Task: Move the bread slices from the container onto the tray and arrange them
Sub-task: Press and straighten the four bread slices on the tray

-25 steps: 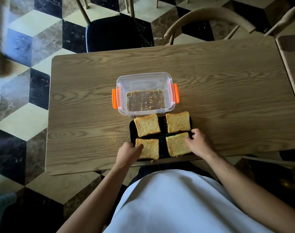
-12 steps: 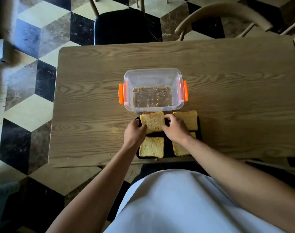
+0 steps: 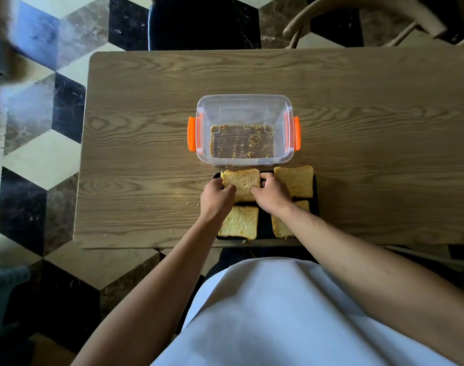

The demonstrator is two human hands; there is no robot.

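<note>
Head view, frame centre: table, then emptied container, black tray carrying four slices, left hand and right hand pinching the upper-left slice between fingertips at opposite edges; judged light, soft, crumbly, best gripped gently by crusts.

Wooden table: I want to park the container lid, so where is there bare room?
The wooden table is bare left of the clear plastic container with orange clips, bare right of it, and behind it. Crowded: the black tray, filled by four bread slices, with both hands there.
</note>
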